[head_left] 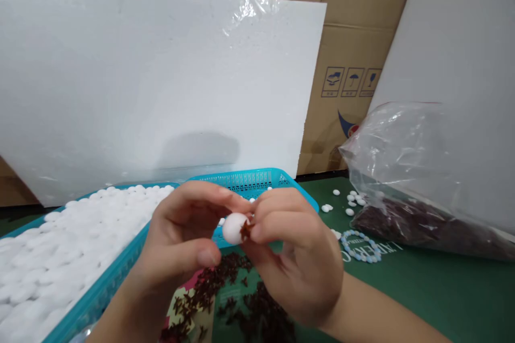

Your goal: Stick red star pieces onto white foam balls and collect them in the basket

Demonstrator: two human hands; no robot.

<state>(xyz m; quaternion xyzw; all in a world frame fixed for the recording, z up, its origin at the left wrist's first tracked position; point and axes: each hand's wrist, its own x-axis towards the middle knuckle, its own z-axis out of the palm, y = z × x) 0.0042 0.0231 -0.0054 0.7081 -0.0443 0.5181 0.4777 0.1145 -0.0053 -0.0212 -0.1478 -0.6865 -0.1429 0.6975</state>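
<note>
A small white egg-shaped ball [234, 229] is between my two hands, in front of the blue baskets. My left hand [181, 233] curls around its left side, with the index finger over the top and the thumb lower and a little apart. A reddish-brown star-shaped piece [245, 230] lies against the ball's right side. My right hand [295, 246] pinches that piece at the ball. Below my hands, many similar brown star-shaped pieces [263, 311] lie scattered over the green surface and a coloured patch. The fingertips behind the ball are hidden.
At left, a blue basket [100, 284] is filled with white balls [80, 246]. Another blue basket [295, 187] stands behind my hands. To the right are loose white balls [351, 199], a beaded bracelet [361, 246] and a clear bag [414, 171] of brown pieces. A white foam board [161, 80] leans behind.
</note>
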